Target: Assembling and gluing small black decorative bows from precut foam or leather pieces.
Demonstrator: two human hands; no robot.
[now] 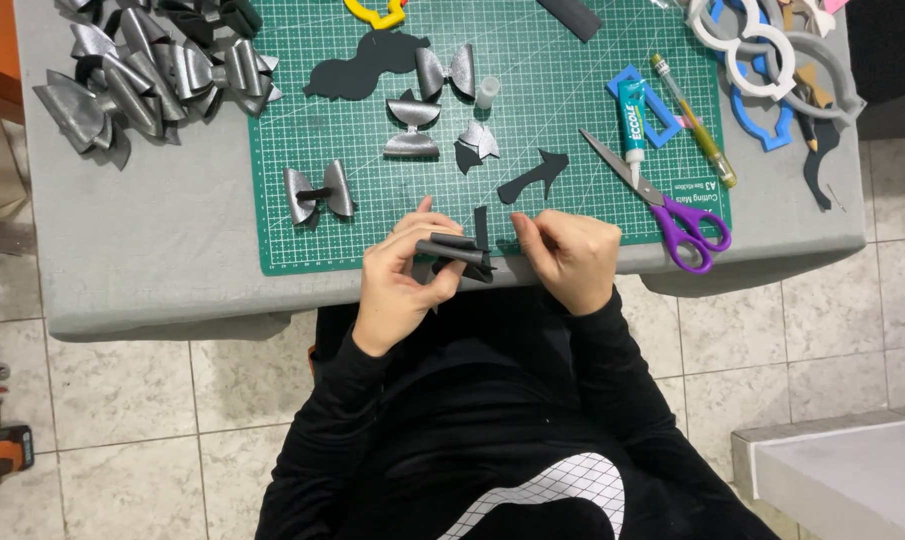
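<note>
While pinched, folded matte-black bow (460, 252)

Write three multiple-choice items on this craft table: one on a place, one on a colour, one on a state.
1. Where do the scissors lie?
A. At the right edge of the green cutting mat
B. On the floor
C. On the bow pile

2. What colour are the scissor handles?
A. Yellow
B. Purple
C. Red

3. What is the left hand doing?
A. Resting flat and empty
B. Gripping the glue tube
C. Pinching a dark folded bow piece

Answers: 1 A, the blades rest on the mat's right side, handles at its corner. 2 B, both loops are purple. 3 C, thumb and fingers close on the folded piece while the right hand holds its other end.
</note>
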